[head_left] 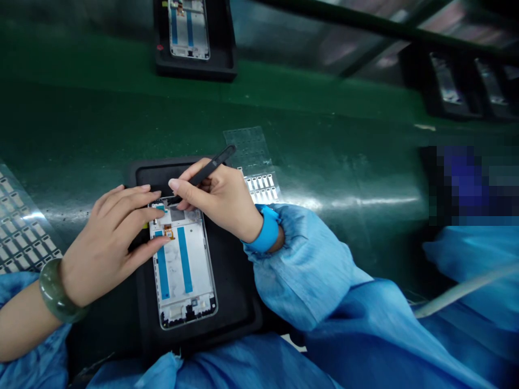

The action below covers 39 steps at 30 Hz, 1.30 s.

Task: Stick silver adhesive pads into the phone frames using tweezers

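A silver phone frame (200, 254) with two blue adhesive strips and a small orange flex cable (169, 232) lies in a black tray (239, 292) before me. My left hand (117, 232) rests over the frame's upper left edge, fingers spread, its thumb beside the flex cable. In my right hand (223, 200) is a pair of black tweezers (213, 165), gripped between thumb and fingers. Their tips point down at the top of the frame and are hidden behind my fingers. A blue band circles my right wrist.
Sheets of small white stickers lie at left (24, 232) and beyond my right wrist (263, 186). Another black tray (194, 67) with a phone frame sits farther back on the green bench (324, 151). More trays stand at far right, near a person's blue sleeve (478, 259).
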Each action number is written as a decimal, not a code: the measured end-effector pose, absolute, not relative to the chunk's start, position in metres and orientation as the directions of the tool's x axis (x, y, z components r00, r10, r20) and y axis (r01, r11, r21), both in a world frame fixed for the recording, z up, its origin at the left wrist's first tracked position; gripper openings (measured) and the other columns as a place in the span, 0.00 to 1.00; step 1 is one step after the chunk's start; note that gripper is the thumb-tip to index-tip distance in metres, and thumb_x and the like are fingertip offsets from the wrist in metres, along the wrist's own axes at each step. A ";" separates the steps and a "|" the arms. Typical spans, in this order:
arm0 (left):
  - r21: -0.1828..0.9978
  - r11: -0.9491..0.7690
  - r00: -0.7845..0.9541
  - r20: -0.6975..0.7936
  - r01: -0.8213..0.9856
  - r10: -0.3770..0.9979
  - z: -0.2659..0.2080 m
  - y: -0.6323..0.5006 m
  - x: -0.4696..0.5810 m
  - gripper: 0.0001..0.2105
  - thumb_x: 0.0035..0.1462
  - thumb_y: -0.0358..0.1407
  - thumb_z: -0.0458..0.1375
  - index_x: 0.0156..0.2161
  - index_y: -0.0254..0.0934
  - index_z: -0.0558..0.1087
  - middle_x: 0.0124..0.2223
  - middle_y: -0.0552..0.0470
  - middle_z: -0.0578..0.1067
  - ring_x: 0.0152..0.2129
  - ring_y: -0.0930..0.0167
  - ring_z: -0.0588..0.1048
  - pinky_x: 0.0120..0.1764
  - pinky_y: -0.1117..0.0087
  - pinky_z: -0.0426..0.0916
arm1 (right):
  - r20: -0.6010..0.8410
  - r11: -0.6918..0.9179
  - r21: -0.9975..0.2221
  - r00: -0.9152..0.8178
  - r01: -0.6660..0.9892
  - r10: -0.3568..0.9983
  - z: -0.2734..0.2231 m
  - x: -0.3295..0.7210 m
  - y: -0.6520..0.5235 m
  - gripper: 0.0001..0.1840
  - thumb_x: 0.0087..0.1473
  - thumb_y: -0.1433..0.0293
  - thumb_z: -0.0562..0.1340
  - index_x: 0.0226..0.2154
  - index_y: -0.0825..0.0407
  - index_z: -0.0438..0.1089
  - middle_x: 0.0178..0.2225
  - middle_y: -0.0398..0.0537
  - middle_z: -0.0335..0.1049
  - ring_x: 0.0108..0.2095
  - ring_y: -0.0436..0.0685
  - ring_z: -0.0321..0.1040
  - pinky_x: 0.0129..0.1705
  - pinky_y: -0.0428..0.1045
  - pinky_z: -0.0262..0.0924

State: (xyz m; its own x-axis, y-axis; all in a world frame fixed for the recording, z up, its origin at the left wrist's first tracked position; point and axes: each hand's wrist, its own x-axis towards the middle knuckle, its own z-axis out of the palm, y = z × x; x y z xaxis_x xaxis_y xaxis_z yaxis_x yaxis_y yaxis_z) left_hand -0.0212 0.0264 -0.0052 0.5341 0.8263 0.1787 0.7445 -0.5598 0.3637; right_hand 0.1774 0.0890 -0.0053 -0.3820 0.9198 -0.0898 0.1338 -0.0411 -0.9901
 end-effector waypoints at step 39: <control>0.237 -0.533 0.508 0.161 0.812 0.846 -0.004 0.019 -0.008 0.16 0.61 0.38 0.49 0.52 0.34 0.65 0.54 0.40 0.67 0.55 0.58 0.62 0.58 0.49 0.53 | 0.141 0.293 -0.919 -0.475 0.263 0.869 -0.003 0.173 0.093 0.06 0.55 0.65 0.58 0.32 0.51 0.64 0.33 0.43 0.68 0.31 0.48 0.67 0.34 0.44 0.64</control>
